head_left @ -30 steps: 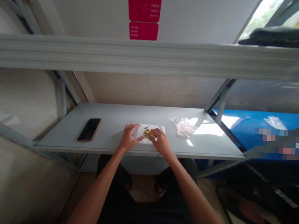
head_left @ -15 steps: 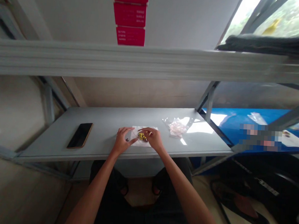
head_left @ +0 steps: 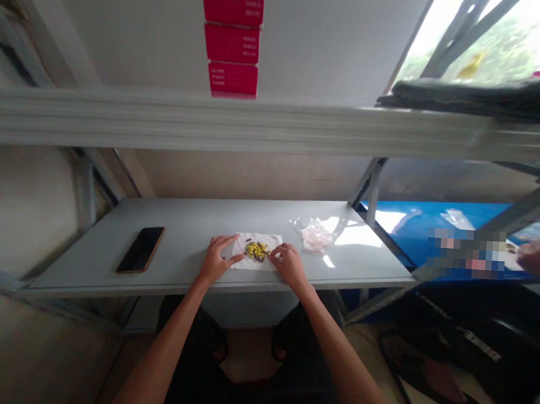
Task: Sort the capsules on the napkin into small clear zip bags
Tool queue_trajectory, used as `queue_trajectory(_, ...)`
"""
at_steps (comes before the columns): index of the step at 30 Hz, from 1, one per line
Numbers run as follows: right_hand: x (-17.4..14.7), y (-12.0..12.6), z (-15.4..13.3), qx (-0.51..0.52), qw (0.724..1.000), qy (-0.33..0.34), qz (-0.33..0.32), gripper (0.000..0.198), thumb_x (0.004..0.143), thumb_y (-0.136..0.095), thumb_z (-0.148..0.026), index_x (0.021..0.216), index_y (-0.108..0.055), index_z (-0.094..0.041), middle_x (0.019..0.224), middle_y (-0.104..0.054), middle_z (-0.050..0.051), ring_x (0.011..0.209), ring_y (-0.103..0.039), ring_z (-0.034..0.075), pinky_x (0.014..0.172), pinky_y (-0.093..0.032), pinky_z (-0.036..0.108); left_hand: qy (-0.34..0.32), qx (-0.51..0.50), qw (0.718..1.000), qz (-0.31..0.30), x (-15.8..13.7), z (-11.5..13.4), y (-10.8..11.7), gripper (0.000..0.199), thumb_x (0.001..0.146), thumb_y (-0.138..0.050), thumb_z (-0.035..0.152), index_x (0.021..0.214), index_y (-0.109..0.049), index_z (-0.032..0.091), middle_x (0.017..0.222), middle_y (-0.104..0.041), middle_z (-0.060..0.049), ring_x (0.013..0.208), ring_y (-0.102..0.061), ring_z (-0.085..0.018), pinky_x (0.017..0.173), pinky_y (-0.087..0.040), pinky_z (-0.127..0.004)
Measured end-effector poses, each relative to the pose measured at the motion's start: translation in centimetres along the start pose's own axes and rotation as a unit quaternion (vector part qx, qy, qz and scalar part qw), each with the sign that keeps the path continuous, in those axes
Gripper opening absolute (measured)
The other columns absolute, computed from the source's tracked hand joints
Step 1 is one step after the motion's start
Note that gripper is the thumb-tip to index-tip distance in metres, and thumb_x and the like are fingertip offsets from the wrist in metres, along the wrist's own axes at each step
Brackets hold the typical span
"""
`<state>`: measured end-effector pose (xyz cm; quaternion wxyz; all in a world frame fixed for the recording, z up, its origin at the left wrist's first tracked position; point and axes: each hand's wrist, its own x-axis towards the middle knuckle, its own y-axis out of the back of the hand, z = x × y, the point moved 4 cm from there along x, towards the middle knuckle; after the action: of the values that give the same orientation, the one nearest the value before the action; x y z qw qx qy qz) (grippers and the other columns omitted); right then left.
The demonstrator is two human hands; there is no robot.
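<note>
A small pile of yellow and dark brown beads lies on a white cloth or paper near the table's front edge. At the pile's left is my left hand, thumb and forefinger spread apart over the sheet's left border. A thin dark line, perhaps a thread, shows by its thumb. My right hand touches the right side of the pile, thumb and fingertips pinched together. Whatever is between those fingertips is too small to make out.
A phone lies on the grey table at left. A clear plastic bag with pale pink contents sits at right. Above runs a shelf beam carrying red boxes. Another person's hand shows beside a blue table.
My right hand has drawn back to the right, exposing more of the beads. The left hand stays beside the sheet. The view has tipped slightly, and another person's hand has appeared at far right.
</note>
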<state>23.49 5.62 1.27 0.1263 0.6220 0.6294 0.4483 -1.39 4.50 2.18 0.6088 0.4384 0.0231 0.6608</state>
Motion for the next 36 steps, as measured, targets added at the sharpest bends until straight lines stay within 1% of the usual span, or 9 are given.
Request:
queue_trajectory(5,1.2,0.3,-3.0,0.086,0.994,0.010,0.065,0.009,0.092,-0.065,-0.022,0.090,-0.073,-0.021,0.093,-0.069,0.006,0.086,-0.063,0.021,0.085,-0.049,0.034,0.004,0.003,1.000,-0.004,-0.1,-0.1,-0.1,0.055,0.080,-0.078,0.053,0.127,-0.067,0.026,0.123,-0.070,-0.008,0.114,-0.060,-0.028,0.104,-0.047,-0.047)
queue_trajectory(10,3.5,-2.0,-6.6,0.120,0.992,0.026,0.025,0.008,0.092,-0.068,-0.021,0.089,-0.075,-0.023,0.094,-0.071,0.004,0.091,-0.065,0.018,0.087,-0.048,0.030,-0.003,-0.001,1.000,-0.015,0.0,0.0,-0.2,0.055,0.078,-0.079,0.056,0.123,-0.067,0.026,0.119,-0.071,-0.008,0.113,-0.062,-0.028,0.103,-0.048,-0.046)
queue_trajectory(15,3.8,-3.7,-7.5,0.099,0.994,0.046,-0.005,0.013,0.095,-0.067,-0.026,0.087,-0.078,-0.025,0.098,-0.073,0.004,0.096,-0.066,0.019,0.094,-0.046,0.032,-0.002,-0.009,1.000,-0.012,0.0,0.0,0.0,0.055,0.080,-0.077,0.054,0.127,-0.064,0.027,0.121,-0.071,-0.008,0.113,-0.063,-0.027,0.103,-0.049,-0.046)
queue_trajectory(19,3.2,-2.9,-5.9,0.119,0.991,0.045,0.035,0.018,0.098,-0.063,-0.030,0.091,-0.079,-0.026,0.099,-0.072,0.005,0.097,-0.065,0.019,0.093,-0.047,0.032,0.004,-0.010,1.000,0.009,-0.1,-0.1,0.1,0.059,0.079,-0.080,0.051,0.129,-0.062,0.026,0.122,-0.069,-0.008,0.114,-0.063,-0.027,0.103,-0.049,-0.045)
queue_trajectory(24,1.8,-0.1,-0.2,0.088,0.988,-0.041,0.122,0.021,0.096,-0.059,-0.029,0.090,-0.078,-0.020,0.092,-0.070,0.009,0.088,-0.061,0.022,0.086,-0.048,0.035,0.010,-0.003,0.999,0.041,-0.2,-0.1,0.1,0.058,0.079,-0.081,0.045,0.129,-0.061,0.024,0.125,-0.067,-0.009,0.119,-0.060,-0.028,0.107,-0.046,-0.046)
queue_trajectory(26,1.3,0.6,1.7,0.063,0.992,-0.038,0.104,0.019,0.093,-0.060,-0.022,0.098,-0.078,-0.020,0.096,-0.070,0.009,0.088,-0.061,0.022,0.088,-0.048,0.037,0.016,-0.001,0.999,0.043,-0.3,-0.2,0.0,0.059,0.079,-0.081,0.045,0.131,-0.061,0.024,0.125,-0.065,-0.009,0.118,-0.060,-0.028,0.107,-0.046,-0.046)
queue_trajectory(29,0.7,0.8,2.9,0.029,0.999,0.011,0.040,0.028,0.087,-0.063,-0.014,0.109,-0.078,-0.023,0.104,-0.070,0.008,0.098,-0.059,0.024,0.094,-0.046,0.040,0.019,0.011,0.999,0.035,-0.3,-0.4,-0.1,0.057,0.078,-0.082,0.045,0.128,-0.064,0.025,0.123,-0.065,-0.009,0.115,-0.060,-0.027,0.106,-0.047,-0.045)
queue_trajectory(32,0.6,0.5,2.5,0.003,0.999,0.051,0.001,0.029,0.087,-0.065,-0.014,0.111,-0.079,-0.023,0.106,-0.070,0.009,0.101,-0.058,0.025,0.095,-0.045,0.040,-0.007,0.023,0.999,0.020,-0.2,-0.3,-0.2,0.055,0.077,-0.083,0.045,0.125,-0.067,0.025,0.121,-0.067,-0.009,0.116,-0.057,-0.028,0.107,-0.045,-0.046)
queue_trajectory(36,1.0,0.2,1.6,-0.001,0.997,0.071,-0.007,0.018,0.090,-0.067,-0.017,0.100,-0.081,-0.024,0.104,-0.071,0.008,0.099,-0.058,0.024,0.093,-0.043,0.040,-0.046,0.027,0.999,0.001,-0.1,0.2,-0.1,0.060,0.077,-0.083,0.048,0.130,-0.066,0.025,0.123,-0.069,-0.008,0.114,-0.056,-0.028,0.106,-0.044,-0.046)
